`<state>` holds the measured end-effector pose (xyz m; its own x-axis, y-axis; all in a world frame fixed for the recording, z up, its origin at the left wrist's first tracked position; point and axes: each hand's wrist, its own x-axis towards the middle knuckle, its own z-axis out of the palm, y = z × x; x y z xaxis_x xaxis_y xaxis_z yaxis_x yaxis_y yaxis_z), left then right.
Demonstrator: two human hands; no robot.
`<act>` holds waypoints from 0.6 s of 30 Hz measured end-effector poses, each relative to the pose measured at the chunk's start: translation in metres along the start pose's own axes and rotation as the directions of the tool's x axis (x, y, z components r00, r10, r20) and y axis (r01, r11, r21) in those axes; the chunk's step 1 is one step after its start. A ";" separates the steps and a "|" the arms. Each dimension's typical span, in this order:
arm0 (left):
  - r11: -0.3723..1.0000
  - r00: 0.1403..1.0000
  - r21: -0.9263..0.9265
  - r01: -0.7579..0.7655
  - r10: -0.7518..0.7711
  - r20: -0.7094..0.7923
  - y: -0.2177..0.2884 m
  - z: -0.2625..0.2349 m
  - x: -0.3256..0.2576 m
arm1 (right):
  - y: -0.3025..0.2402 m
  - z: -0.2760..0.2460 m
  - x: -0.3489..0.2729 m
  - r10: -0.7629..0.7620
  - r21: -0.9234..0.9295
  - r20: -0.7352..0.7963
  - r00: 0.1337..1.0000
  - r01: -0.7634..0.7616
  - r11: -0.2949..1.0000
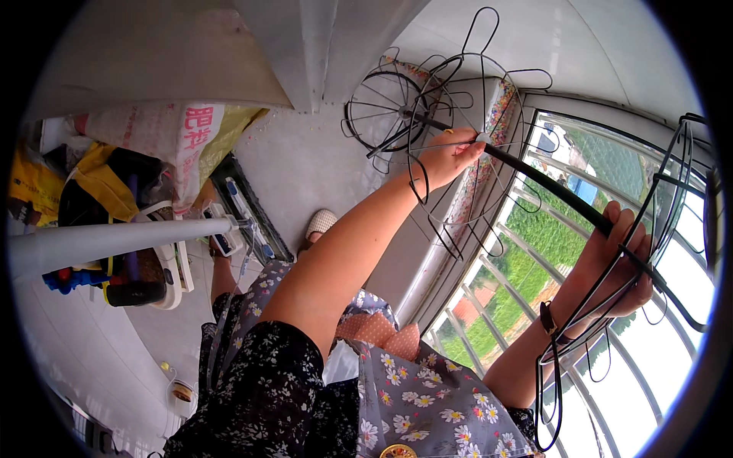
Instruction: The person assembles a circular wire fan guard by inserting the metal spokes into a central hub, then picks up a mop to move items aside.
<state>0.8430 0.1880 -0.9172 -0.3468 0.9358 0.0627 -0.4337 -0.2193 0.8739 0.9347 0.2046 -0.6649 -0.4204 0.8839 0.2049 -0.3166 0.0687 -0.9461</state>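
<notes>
Across the upper right lies a rack with a black pole (546, 182), held tilted. Thin black wire loops (479, 57) spread out around a pale hub (482, 138) on the pole. My left hand (449, 162) is closed around the rack by this hub, its thumb against it. Beyond it, a spoked black ring (379, 109) sits at the pole's far end. My right hand (611, 269) grips the pole's near end. Another tier of black wire loops (675, 179) surrounds this hand and wrist, partly covering the fingers.
A barred window (504, 294) runs along the right. At left, a pale pole (122, 243) crosses in front of a printed sack (179, 141), yellow bags and cleaning things. A slippered foot (321, 223) stands on the tiled floor (286, 164). A grey panel (305, 46) hangs overhead.
</notes>
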 end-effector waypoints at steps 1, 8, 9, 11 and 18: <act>1.000 1.000 0.013 -0.006 0.006 -0.020 -0.004 -0.001 0.001 | 0.001 -0.001 0.002 0.004 0.005 0.018 1.000 -0.004 1.000; 0.999 0.998 -0.013 0.032 -0.032 -0.045 -0.009 -0.011 0.006 | 0.014 -0.002 0.025 0.051 0.013 0.162 0.985 -0.054 0.998; 0.999 0.999 -0.013 0.037 -0.037 -0.038 -0.008 -0.012 0.008 | 0.015 0.000 0.030 0.030 0.020 0.161 0.987 -0.034 0.999; 0.999 0.998 -0.013 0.047 -0.047 -0.028 -0.006 -0.015 0.016 | 0.017 0.005 0.039 0.020 0.019 0.115 0.993 -0.022 1.000; 0.991 0.999 -0.124 -0.041 0.044 0.023 -0.007 -0.002 0.006 | 0.012 0.022 0.034 -0.004 -0.153 0.051 0.999 0.011 0.988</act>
<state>0.8424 0.1944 -0.9234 -0.3463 0.9314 0.1125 -0.5192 -0.2901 0.8039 0.8977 0.2256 -0.6636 -0.4623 0.8588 0.2209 -0.1873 0.1489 -0.9709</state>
